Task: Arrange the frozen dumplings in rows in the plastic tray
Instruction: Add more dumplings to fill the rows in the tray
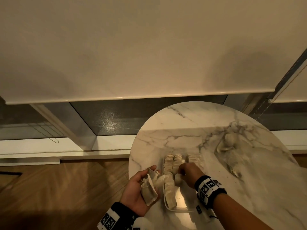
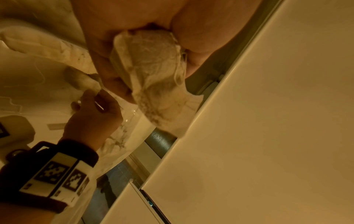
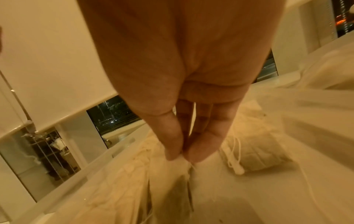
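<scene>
The dumplings are pale, flat, pouch-like pieces with a fibrous, mesh-like surface and thin strings at one end. They stand packed on edge in the plastic tray, a clear, shallow, rectangular container. Two rows run along the left part of the tray: the left row extends almost to the near wall, and the second row beside it is shorter. A third, short group lies at the far right end, blurred. An exact count per row cannot be made.

The right hand is lowered over the near end of the second row. In the right wrist view, its thumb and fingertips are brought close together and pinch the top edge of one dumpling standing in the tray. One further dumpling lies flat on the tray floor to the right, apart from the rows.

The left hand is held palm up just beside the left wall of the tray. Its fingers curl round a small stack of dumplings; about three can be made out. The left wrist view shows the stack lodged between palm and fingers.

The tray rests near the front edge of a round worktop with a smooth, white, grey-veined marble surface. A crumpled, translucent plastic bag lies on the worktop to the right of the tray, well apart from both hands. Each wrist carries a black band with square printed markers.
</scene>
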Action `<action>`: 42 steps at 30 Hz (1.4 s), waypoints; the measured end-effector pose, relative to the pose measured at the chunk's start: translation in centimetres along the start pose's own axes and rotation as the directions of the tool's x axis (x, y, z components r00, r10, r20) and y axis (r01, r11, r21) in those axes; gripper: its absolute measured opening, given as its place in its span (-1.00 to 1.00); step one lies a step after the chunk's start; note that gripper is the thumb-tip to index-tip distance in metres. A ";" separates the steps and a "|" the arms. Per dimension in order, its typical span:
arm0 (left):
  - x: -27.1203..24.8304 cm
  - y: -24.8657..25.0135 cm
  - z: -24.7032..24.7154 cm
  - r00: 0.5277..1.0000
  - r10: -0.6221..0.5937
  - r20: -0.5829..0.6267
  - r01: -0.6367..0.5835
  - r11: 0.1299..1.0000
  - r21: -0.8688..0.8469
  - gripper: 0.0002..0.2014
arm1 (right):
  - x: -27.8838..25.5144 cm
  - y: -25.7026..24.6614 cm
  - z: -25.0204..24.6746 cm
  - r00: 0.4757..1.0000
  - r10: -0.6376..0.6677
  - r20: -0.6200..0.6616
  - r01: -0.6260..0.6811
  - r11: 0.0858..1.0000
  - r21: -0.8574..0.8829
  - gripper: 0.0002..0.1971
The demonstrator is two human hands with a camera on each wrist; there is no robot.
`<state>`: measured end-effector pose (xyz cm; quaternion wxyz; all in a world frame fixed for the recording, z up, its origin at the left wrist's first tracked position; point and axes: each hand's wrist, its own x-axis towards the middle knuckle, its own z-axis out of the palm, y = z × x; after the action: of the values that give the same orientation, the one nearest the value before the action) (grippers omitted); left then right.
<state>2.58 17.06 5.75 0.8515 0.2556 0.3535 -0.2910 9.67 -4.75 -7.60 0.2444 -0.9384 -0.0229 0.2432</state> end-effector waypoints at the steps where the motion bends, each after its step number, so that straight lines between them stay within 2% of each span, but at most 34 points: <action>1: 0.0 0.0 -0.1 1.000 0.002 -0.006 -0.002 1.000 0.003 -0.75 | 0.4 -0.1 0.1 1.000 -0.008 -0.025 0.008 1.000 -0.002 -0.83; 5: 0.3 0.2 -1.1 1.000 0.006 -0.026 -0.007 1.000 -0.020 -0.74 | 1.4 -0.7 0.3 0.995 0.037 -0.097 -0.036 0.999 0.011 -0.82; 10: 0.6 0.4 -2.0 1.000 0.015 -0.015 -0.016 1.000 -0.026 -0.74 | 1.7 -1.4 0.4 0.987 0.105 -0.123 -0.102 0.994 0.026 -0.79; 18: 0.6 0.0 -1.5 1.000 0.020 -0.017 -0.020 0.999 -0.032 -0.72 | 0.4 -1.8 -0.3 0.974 0.103 -0.202 -0.069 0.983 0.170 -0.80; 22: 0.5 -0.3 -0.8 1.000 0.027 -0.016 -0.028 0.999 -0.046 -0.70 | -3.4 -3.4 -1.6 0.947 0.072 -0.313 0.059 0.919 0.390 -0.90; 24: 0.5 -0.5 -0.5 0.999 0.046 -0.019 -0.048 0.996 -0.073 -0.69 | -6.3 -4.7 -2.5 0.946 -0.016 -0.323 0.180 0.856 0.484 -0.94; 27: 0.8 -1.0 -0.1 0.996 0.091 -0.023 -0.092 0.992 -0.084 -0.68 | -10.8 -7.1 -4.6 0.923 -0.189 -0.334 0.355 0.753 0.554 -0.89; 29: 1.3 -1.5 0.1 0.994 0.108 -0.025 -0.109 0.992 -0.061 -0.73 | -12.8 -8.5 -5.9 0.914 -0.246 -0.322 0.395 0.718 0.573 -0.88; 31: 1.6 -1.9 0.4 0.993 0.113 -0.017 -0.113 0.993 -0.034 -0.74 | -13.4 -9.4 -6.4 0.921 -0.245 -0.301 0.377 0.751 0.542 -0.76; 33: 1.9 -2.3 1.0 0.994 0.107 0.003 -0.107 0.994 -0.021 -0.73 | -13.3 -9.7 -6.3 0.927 -0.226 -0.301 0.346 0.823 0.450 -0.64; 35: 2.2 -2.8 1.4 0.992 0.123 0.016 -0.123 0.992 -0.025 -0.74 | -13.0 -9.8 -6.1 0.914 -0.234 -0.332 0.349 0.870 0.349 -0.74; 38: 2.5 -3.2 1.5 0.990 0.135 0.045 -0.134 0.991 -0.022 -0.73 | -13.0 -9.4 -6.3 0.909 -0.266 -0.320 0.372 0.864 0.338 -0.95; 42: 2.7 -3.0 1.1 0.990 0.135 0.045 -0.134 0.991 -0.023 -0.69 | -14.0 -8.6 -8.1 0.925 -0.276 -0.260 0.365 0.835 0.412 -0.93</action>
<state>2.66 13.42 3.72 0.8797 0.2633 0.3185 -0.2352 1.80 -3.05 8.80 0.4948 -0.8567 -0.0998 0.1064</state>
